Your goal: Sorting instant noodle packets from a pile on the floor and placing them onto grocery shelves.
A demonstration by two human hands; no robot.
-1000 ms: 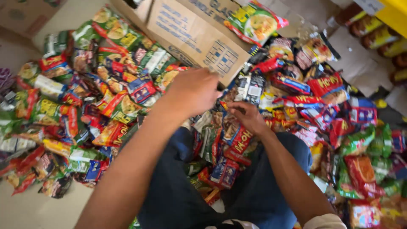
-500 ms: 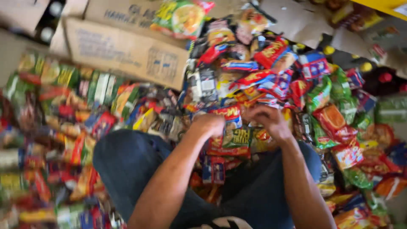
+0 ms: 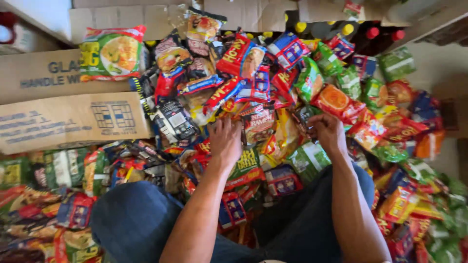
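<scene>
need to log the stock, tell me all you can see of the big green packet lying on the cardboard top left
The green packet is a large pillow-shaped pouch of glossy plastic film, mostly green with a red band along its top edge and a picture of a yellow noodle dish in the middle. It looks sealed and full. It lies flat, face up, slightly tilted, on a flattened cardboard box at the pile's upper left edge. Its right edge meets other packets. Neither the left hand nor the right hand touches it.

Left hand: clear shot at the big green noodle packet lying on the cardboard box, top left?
Probably yes. The left hand rests on the packet pile, and the big green noodle packet lies face up on the flattened cardboard box, nothing on top of it. Only loose packets lie between; it is an arm's stretch up-left.
</scene>
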